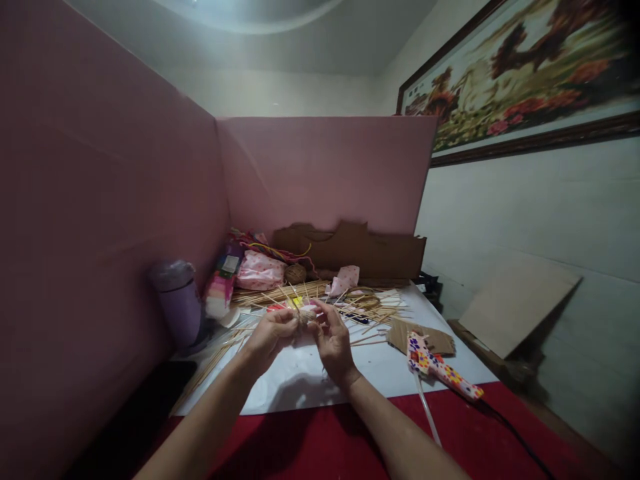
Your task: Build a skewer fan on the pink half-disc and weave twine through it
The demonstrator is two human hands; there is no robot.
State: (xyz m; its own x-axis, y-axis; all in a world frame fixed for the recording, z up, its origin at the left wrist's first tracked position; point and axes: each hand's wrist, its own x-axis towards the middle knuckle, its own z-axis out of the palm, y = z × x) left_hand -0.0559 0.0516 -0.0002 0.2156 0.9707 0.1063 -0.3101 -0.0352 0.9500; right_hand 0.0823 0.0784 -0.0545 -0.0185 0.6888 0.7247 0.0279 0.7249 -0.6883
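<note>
Near the middle of the view, a small twine-wrapped piece point(304, 316) with thin sticks spreading out from it is held up over the white sheet. My left hand point(274, 337) pinches its left side between thumb and fingers. On the right side, my right hand point(334, 341) has its fingers curved round the piece, thumb and fingertips touching it. The fingers partly hide the twine part. Behind the hands, many loose thin sticks point(280, 294) lie on the sheet, along with a ball of twine point(295, 274).
A flowered glue gun point(440, 367) rests by a cardboard piece point(400, 335) on the right, its cord running toward the front right. At left stands a purple bottle point(177, 303). Pink packets point(260, 270) and a brown cardboard strip point(350, 250) sit at the back.
</note>
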